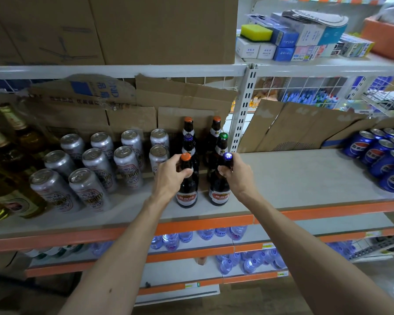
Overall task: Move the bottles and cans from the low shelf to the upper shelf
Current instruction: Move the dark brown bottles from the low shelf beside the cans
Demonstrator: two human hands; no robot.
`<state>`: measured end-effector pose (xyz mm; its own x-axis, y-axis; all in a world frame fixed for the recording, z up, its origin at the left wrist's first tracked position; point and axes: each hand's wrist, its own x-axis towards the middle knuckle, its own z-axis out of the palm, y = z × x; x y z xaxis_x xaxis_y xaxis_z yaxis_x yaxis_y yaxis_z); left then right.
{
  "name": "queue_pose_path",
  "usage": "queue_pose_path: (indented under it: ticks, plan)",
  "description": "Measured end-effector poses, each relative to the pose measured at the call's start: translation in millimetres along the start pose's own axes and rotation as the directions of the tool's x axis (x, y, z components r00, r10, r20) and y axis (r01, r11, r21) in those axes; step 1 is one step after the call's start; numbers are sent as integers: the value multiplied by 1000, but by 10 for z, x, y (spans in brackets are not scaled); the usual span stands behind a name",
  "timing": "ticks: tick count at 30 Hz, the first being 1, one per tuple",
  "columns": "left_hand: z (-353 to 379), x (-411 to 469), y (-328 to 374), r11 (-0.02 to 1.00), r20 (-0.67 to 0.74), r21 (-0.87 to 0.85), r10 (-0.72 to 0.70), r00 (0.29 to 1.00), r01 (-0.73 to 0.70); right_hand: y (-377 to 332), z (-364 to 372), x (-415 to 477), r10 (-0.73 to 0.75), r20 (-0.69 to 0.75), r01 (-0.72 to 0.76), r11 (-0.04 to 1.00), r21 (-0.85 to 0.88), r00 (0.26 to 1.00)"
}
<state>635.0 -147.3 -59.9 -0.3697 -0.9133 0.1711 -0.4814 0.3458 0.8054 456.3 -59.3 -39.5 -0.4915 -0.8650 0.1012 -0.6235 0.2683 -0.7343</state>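
Two dark brown beer bottles with red-and-white labels stand upright near the front of the grey shelf [293,178]. My left hand [168,176] grips the neck of the orange-capped bottle [187,192]. My right hand [234,173] grips the neck of the purple-capped bottle [219,189]. Behind them stand several more dark bottles [214,137] with orange, purple and green caps. Silver cans [100,164] fill the shelf to the left in rows.
Green-gold bottles [11,173] stand at the far left. Blue cola cans [382,155] sit at the right end. Torn cardboard [289,126] lines the back. Cardboard boxes [146,28] and small packets [289,42] occupy the shelf above. Water bottles [250,260] lie on the lower shelves.
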Motion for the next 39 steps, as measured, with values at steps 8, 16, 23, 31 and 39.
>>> queue_pose_path:
  ticks: [8, 16, 23, 31, 39]
  plan:
    - [60, -19, -17, 996, -23, -82, -18, 1000, 16, -29, 2, -13, 13, 12, -13, 1000, 0, 1000]
    - [24, -12, 15, 1000, 38, -17, -15, 999, 16, 168, 41, -474, 105, -28, -104, 993, 49, 994]
    - [43, -50, 17, 999, 37, -46, 9, 999, -8, 426, -14, -720, 151, -29, -152, 988, -17, 988]
    - [131, -8, -27, 998, -40, -70, -1, 999, -2, 189, -14, -240, 85, -26, -83, 995, 58, 996]
    - [142, -4, -62, 999, -50, -46, 9, 999, -12, 194, 164, -113, 55, -98, -54, 998, 13, 994]
